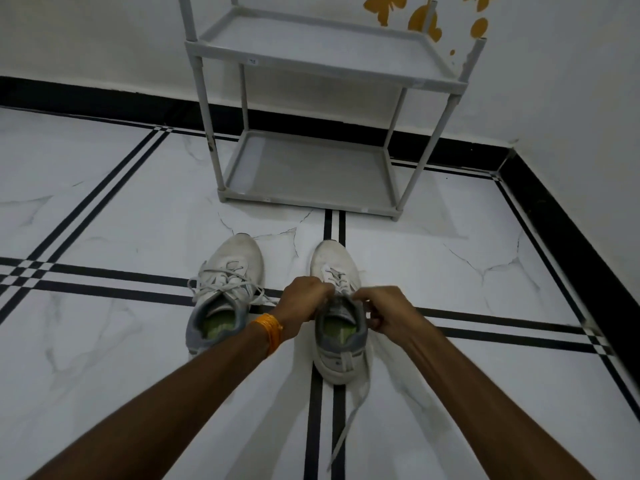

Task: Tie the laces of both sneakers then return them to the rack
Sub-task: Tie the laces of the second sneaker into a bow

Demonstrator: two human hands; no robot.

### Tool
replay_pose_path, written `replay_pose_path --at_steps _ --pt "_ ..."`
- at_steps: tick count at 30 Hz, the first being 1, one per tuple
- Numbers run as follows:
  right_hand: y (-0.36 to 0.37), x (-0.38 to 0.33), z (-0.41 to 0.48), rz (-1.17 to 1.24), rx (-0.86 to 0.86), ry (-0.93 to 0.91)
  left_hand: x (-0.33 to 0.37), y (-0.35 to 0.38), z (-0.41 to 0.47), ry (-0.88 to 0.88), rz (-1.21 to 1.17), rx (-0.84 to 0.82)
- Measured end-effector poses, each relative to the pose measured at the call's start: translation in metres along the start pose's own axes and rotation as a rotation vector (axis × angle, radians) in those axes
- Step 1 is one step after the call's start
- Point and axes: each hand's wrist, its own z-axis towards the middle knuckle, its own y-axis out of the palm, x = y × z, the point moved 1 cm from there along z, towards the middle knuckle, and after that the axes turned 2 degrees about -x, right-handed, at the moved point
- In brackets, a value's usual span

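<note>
Two white sneakers with grey collars stand on the floor, toes pointing away from me. The left sneaker (227, 289) has its laces lying loose across the tongue and spilling to both sides. Over the tongue of the right sneaker (341, 327), my left hand (304, 303) and my right hand (384, 311) are both closed on its laces. One loose lace end (349, 420) trails from my right hand back along the floor toward me. The grey shoe rack (311, 174) stands just beyond the sneakers, both visible shelves bare.
The floor is white marble tile with black inlay stripes (104, 282). A white wall with a black skirting (554, 220) runs behind and to the right of the rack, forming a corner. Yellow butterfly stickers (422, 19) mark the wall.
</note>
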Motion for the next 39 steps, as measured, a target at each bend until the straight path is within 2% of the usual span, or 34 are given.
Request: replay_pose_path --at_steps 5,8,19,23,25,27,29,31,33,35,39 --pt "0.011 0.011 0.001 0.157 -0.063 0.093 -0.003 -0.007 -0.007 -0.153 -0.346 -0.071" --pt "0.018 0.012 0.002 0.248 -0.031 0.100 -0.009 -0.008 -0.006 -0.181 -0.417 -0.057" --pt "0.026 0.011 0.001 0.123 0.097 -0.052 -0.012 -0.003 -0.001 -0.011 -0.230 0.191" --pt "0.027 0.011 0.002 0.048 0.127 -0.083 -0.013 -0.003 0.000 0.017 -0.147 0.215" --pt "0.025 0.013 0.002 0.047 0.116 -0.073 -0.010 -0.005 -0.002 0.072 -0.031 0.242" --pt "0.018 0.012 0.001 0.000 0.120 -0.104 -0.006 -0.013 -0.003 0.233 0.268 0.264" --pt "0.007 0.005 -0.001 -0.232 0.145 -0.213 0.003 -0.028 -0.008 0.364 0.667 0.219" --pt "-0.005 -0.013 -0.008 -0.498 0.145 -0.294 0.018 -0.047 -0.015 0.388 1.034 0.163" --pt "-0.018 -0.036 -0.019 -0.636 0.134 -0.326 0.036 -0.065 -0.023 0.436 1.265 0.201" --pt "-0.026 -0.064 -0.034 -0.729 0.132 -0.355 0.055 -0.074 -0.032 0.501 1.264 0.246" --pt "-0.019 -0.110 -0.065 -0.783 0.083 -0.545 0.086 -0.068 -0.047 0.671 1.162 0.203"
